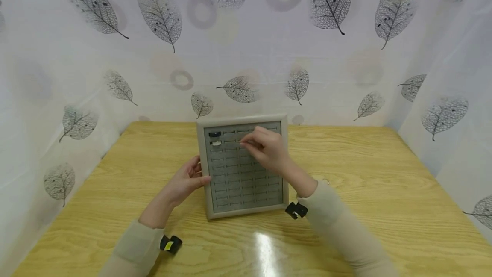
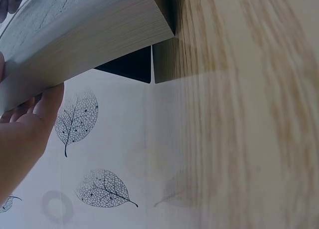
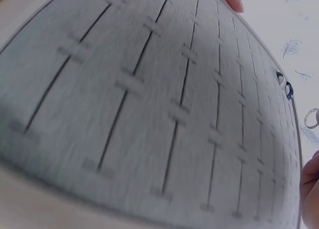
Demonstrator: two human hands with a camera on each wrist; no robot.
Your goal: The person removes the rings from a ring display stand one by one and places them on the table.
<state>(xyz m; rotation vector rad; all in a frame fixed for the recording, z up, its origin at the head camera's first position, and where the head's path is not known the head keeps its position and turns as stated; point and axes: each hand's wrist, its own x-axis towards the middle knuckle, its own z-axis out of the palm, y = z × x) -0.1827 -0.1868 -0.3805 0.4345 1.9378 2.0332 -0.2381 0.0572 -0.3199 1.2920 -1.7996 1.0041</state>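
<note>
A ring display board (image 1: pixel 246 215) with a pale frame and grey slotted padding stands leaning back on the table. My left hand (image 1: pixel 187 181) grips its left edge, thumb at the front and fingers behind. A dark ring (image 1: pixel 215 134) sits in the top left slot, with a silvery ring (image 1: pixel 217 143) in the slot below. My right hand (image 1: pixel 269 149) is in front of the board's upper part. Between its thumb and fingertips it pinches a thin ring (image 3: pixel 310 119), seen at the right edge of the right wrist view.
Another small ring (image 1: pixel 325 181) lies on the wooden table (image 1: pixel 365 157), beside the right forearm. A dark support (image 2: pixel 132 64) shows behind the board in the left wrist view. A leaf-patterned curtain (image 1: pixel 246 54) hangs behind and at both sides of the table.
</note>
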